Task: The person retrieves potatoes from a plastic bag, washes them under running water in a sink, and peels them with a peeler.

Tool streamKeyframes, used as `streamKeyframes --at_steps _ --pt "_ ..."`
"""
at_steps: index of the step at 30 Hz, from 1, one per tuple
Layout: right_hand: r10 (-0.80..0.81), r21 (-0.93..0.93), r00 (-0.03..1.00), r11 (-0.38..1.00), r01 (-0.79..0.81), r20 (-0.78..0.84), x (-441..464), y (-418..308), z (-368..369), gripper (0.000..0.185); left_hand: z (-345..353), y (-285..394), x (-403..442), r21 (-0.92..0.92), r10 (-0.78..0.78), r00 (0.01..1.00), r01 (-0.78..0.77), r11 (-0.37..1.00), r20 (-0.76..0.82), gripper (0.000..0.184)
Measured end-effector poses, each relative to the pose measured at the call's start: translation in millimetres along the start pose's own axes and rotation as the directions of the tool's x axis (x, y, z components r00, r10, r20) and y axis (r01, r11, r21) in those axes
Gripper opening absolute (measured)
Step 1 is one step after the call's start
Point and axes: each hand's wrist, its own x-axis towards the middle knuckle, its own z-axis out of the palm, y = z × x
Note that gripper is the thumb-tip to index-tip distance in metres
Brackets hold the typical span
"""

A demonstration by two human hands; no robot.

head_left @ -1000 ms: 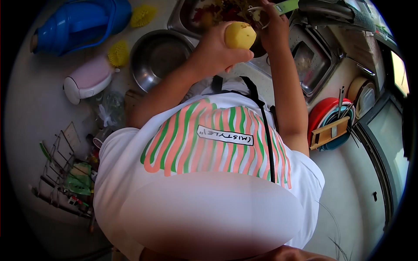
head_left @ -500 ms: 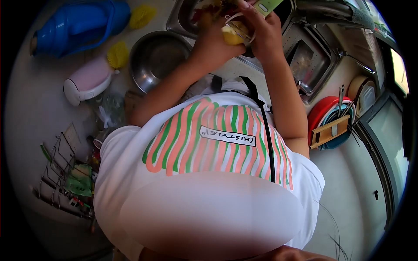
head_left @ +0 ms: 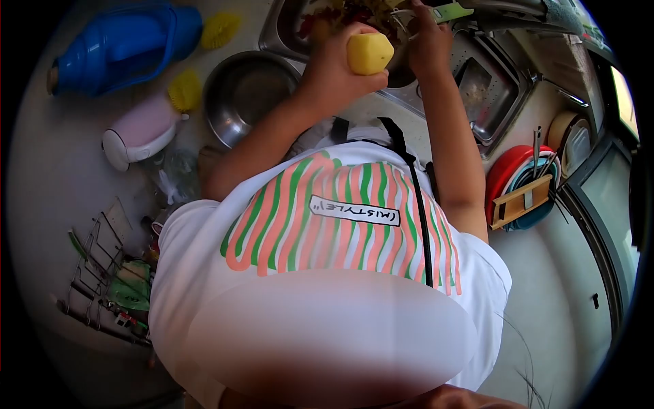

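Observation:
A peeled yellow potato (head_left: 370, 54) rests in my left hand (head_left: 339, 73), its faceted end turned up toward me and the fingers wrapped round its far side. To the right, apart from the potato, my right hand (head_left: 430, 45) grips a peeler by its green handle (head_left: 452, 11). The peeler's head points left over the sink and is partly blurred. Both hands are above the near edge of a steel sink (head_left: 273, 34). Reddish and yellowish scraps (head_left: 327, 22) lie in the basin beyond my left hand.
A steel bowl (head_left: 238, 102) stands left of the sink, near my left forearm. Farther left are a blue thermos (head_left: 122, 48), a pink-and-white kettle (head_left: 139, 133) and yellow scrubbers (head_left: 220, 31). On the right are a perforated drain tray (head_left: 504, 85) and stacked basins (head_left: 507, 167).
My right hand has drawn the peeler off the potato, up and to the right. My left hand still holds the potato, now more fully in view.

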Motion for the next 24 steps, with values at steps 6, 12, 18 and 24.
streamKeyframes --at_steps 6,12,18,24 --pt "0.022 0.016 1.000 1.000 -0.022 -0.007 -29.6 -17.6 18.8 0.021 -1.7 -25.7 10.2 -0.118 -0.072 0.986 0.090 0.989 0.148 0.042" --pt "0.025 -0.043 0.992 0.999 -0.020 0.122 -38.0 1.6 11.2 0.019 -1.4 -18.8 13.0 0.098 -0.035 0.998 0.030 0.995 0.046 0.042" --pt "-0.107 -0.130 0.993 0.986 0.099 -0.052 14.1 -1.8 -32.3 0.014 -3.8 -3.3 1.8 0.119 0.011 1.000 -0.009 0.993 -0.018 0.043" --pt "0.039 -0.112 0.981 0.994 -0.017 0.192 -31.7 -7.3 16.1 0.019 3.9 -6.7 11.8 0.207 -0.059 0.995 0.074 0.976 -0.077 0.043"
